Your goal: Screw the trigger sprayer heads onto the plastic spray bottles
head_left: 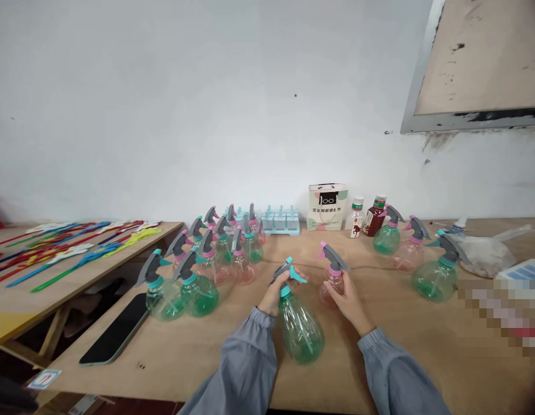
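My left hand [273,295] is closed around the sprayer head of a green spray bottle [302,328] with a turquoise collar and nozzle. The bottle tilts, its round base toward me and to the right. Opposite it, my right hand [347,301] grips a pink spray bottle [331,288] by its body, just under the pink collar; this one has a grey trigger head and looks nearly upright. On the left stand several more pink and green spray bottles [200,297]. To the right are a green bottle [386,238], a pink bottle [408,255] and a larger green bottle [435,280].
A black phone [116,329] lies at the table's left edge. Along the wall stand pale blue moulds [281,222], a paper bag [326,210] and two drink bottles [374,218]. A plastic bag [487,255] sits far right. Colourful sticks [72,253] cover the neighbouring table.
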Available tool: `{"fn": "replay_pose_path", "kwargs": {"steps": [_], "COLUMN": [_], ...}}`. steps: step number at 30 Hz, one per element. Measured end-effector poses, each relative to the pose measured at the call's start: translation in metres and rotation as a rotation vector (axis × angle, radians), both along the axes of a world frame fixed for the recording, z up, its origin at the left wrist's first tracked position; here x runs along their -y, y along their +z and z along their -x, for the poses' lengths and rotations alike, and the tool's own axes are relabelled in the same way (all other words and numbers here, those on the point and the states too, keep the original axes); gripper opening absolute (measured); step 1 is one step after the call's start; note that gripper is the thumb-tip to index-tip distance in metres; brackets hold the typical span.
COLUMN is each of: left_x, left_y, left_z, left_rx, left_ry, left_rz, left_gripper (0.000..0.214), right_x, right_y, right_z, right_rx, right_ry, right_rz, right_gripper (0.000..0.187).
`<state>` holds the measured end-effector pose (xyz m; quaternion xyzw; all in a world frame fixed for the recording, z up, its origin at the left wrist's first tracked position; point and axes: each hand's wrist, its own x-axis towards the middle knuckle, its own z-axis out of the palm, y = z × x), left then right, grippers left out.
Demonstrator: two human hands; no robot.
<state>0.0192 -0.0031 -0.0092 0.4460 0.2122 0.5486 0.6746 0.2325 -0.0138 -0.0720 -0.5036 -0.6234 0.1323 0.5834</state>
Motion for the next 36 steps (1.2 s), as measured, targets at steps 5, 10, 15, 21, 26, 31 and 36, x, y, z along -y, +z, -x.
{"fn": "replay_pose_path", "kwargs": {"steps": [5, 10, 15, 21, 26, 31, 36], "left_x": [0.003, 0.004, 0.003, 0.006, 0.007, 0.01, 0.015], "left_y": [0.006, 0.008, 0.004, 0.004, 0.006, 0.021, 0.032], "left_z": [0.0, 0.0, 0.0, 0.0, 0.004, 0.022, 0.066], "left_rx": [0.035, 0.024, -0.008, 0.032, -0.072, -0.264, -0.534], "left_ry": [0.052, 0.011, 0.084, 0.034, 0.121, 0.241, 0.552], "left_rz": [0.054, -0.011, 0.002, -0.074, -0.079, -0.261, -0.278], "left_gripper": [0.04, 0.045, 0.041, 0.048, 0.042, 0.044, 0.044], "right_x": [-0.001, 0.0, 0.0, 0.0, 0.0, 0.0, 0.0], "right_y": [-0.001, 0.0, -0.001, 0.0, -0.001, 0.0, 0.0], "right_z": [0.0, 0.0, 0.0, -0.001, 0.0, 0.0, -0.001], "right_rx": [-0.003, -0.008, -0.011, -0.004, -0.01, -0.016, -0.006], "right_ry": [0.009, 0.011, 0.01, 0.026, 0.007, 0.006, 0.026], "right_rz": [-0.004, 0.003, 0.008, 0.002, -0.009, -0.013, -0.01], "right_gripper": [0.048, 0.047, 0.048, 0.048, 0.049, 0.051, 0.051]}}
